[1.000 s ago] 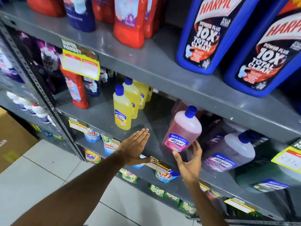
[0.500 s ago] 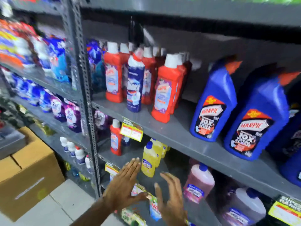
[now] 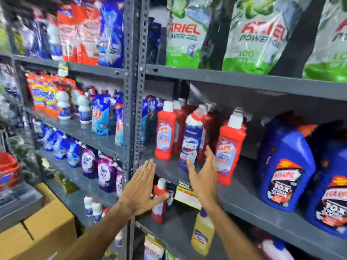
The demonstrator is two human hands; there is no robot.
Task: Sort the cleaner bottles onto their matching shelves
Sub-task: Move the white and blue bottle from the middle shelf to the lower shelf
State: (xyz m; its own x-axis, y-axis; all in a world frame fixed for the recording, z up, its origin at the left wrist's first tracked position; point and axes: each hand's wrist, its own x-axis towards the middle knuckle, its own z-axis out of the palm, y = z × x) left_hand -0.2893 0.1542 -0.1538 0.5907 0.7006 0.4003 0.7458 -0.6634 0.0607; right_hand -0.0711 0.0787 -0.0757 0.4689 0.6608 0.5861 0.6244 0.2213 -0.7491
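A dark blue Domex bottle (image 3: 190, 141) stands among red Harpic bottles (image 3: 166, 134) on the grey middle shelf (image 3: 242, 199). Another red Harpic bottle (image 3: 230, 151) stands to its right. My right hand (image 3: 201, 173) is raised open just in front of the Domex bottle, fingers spread, holding nothing. My left hand (image 3: 142, 190) is open lower left, flat at the shelf edge, in front of a red bottle (image 3: 159, 201) on the shelf below. Large blue Harpic bottles (image 3: 283, 166) stand at the right.
A grey perforated upright post (image 3: 133, 91) divides two shelf bays. Green Ariel pouches (image 3: 185, 32) fill the top shelf. A yellow bottle (image 3: 202, 233) stands on the lower shelf. Detergent pouches fill the left bay. Cardboard boxes (image 3: 47, 226) sit on the floor at lower left.
The view has tilted up from the lower shelf with pink and yellow bottles to the Harpic and Domex shelf. Both open hands have risen with it toward the Domex bottle.
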